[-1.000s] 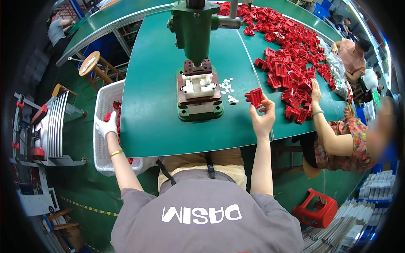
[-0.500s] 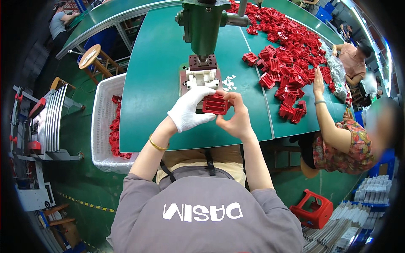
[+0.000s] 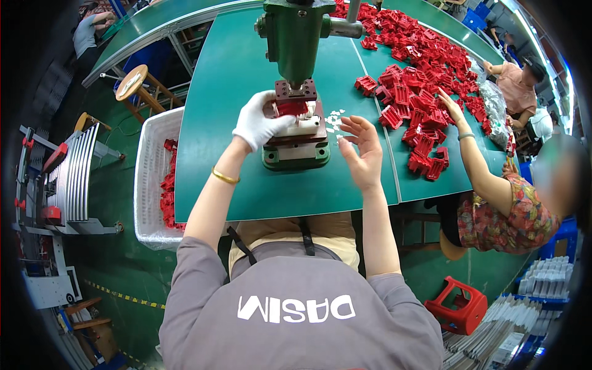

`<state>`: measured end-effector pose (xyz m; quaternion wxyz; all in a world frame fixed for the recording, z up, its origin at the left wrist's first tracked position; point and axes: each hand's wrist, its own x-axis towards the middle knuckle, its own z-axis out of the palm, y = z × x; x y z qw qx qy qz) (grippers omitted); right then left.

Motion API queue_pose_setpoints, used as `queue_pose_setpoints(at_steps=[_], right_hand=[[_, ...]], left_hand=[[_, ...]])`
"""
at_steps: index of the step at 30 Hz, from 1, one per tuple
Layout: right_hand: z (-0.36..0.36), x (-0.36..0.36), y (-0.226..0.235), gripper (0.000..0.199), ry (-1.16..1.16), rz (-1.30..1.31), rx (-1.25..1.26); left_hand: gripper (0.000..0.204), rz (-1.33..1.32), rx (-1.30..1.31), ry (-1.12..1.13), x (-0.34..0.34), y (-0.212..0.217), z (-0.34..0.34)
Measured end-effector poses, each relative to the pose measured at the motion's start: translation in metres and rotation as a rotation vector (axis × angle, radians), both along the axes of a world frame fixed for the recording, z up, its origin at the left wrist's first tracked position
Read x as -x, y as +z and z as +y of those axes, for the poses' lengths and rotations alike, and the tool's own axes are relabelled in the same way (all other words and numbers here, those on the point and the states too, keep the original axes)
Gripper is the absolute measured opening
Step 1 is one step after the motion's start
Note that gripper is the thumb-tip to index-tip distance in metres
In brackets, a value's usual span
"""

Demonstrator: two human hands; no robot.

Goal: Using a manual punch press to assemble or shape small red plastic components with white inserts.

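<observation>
My left hand [image 3: 262,123], in a white glove, is closed around a red plastic part [image 3: 291,108] and holds it in the white fixture [image 3: 308,125] of a green bench press [image 3: 299,43]. The press's brown upper block [image 3: 296,91] is just above the part and hides some of it. To the right of the fixture, my bare right hand [image 3: 365,154] is over the table with thumb and fingers apart. A tiny white piece shows at its thumb tip; whether the thumb touches it I cannot tell. Several small white pieces [image 3: 334,117] lie scattered beside that hand.
A large heap of red parts [image 3: 425,92] covers the right of the green table [image 3: 228,80]. At the left edge a white crate [image 3: 148,185] holds red parts. A co-worker's arm [image 3: 481,154] reaches to the heap from the right. A red stool [image 3: 459,306] stands on the floor.
My left hand has moved forward with the red part into the fixture under the press. The right hand has let go of the part and moved right. The co-worker's hand has moved left to the heap.
</observation>
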<state>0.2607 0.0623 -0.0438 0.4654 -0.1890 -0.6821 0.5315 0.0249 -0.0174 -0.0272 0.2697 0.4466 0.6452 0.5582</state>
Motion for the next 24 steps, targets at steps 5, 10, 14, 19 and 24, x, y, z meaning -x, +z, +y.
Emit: queue_pose_setpoints(at_steps=[5,10,14,19,24], right_hand=[[0.006,-0.009,-0.006,0.036,-0.076,-0.023,0.002],[0.009,-0.008,-0.002,0.028,-0.084,-0.047,0.023],[0.032,0.010,0.038,0.025,-0.103,0.046,-0.004],[0.087,0.047,0.149,0.021,-0.381,0.231,-0.566],[0.133,0.094,0.266,0.021,-0.382,0.336,-0.689]], left_hand=[[0.064,0.143,0.161,-0.100,0.009,0.002,0.017],[0.051,0.311,0.107,-0.158,0.018,0.006,0.021],[0.041,0.346,0.132,-0.185,0.023,0.002,0.020],[0.049,0.628,0.128,-0.121,0.021,0.003,0.022],[0.074,0.499,0.092,-0.069,0.011,-0.005,0.006]])
